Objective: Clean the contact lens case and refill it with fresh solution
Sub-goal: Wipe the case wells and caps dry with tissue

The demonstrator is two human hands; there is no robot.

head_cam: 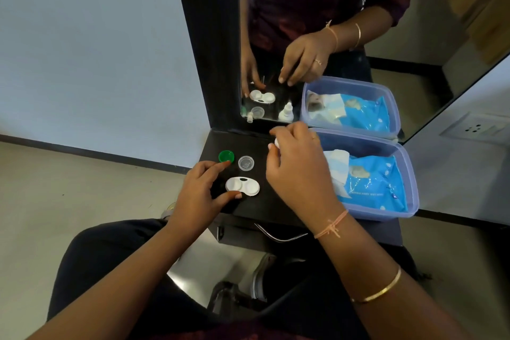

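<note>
Here, one case (242, 186), two caps (226, 156) (246, 163); left hand (198, 190) spread, touching case; right hand (300, 174) pinching one bottle (276, 143)

No legible text anywhere, white print line on blue packet (369, 188) (too blurred to read)

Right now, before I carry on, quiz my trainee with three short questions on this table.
1. True or false: both caps are screwed onto the lens case.
2. What lies in the plastic tub? A) a blue pack B) scissors C) a spoon
3. Fill in the colour: the right hand pinches a small item that is ___.

Key: 1 false, the green cap and clear cap lie loose on the table; 2 A; 3 white.
</note>
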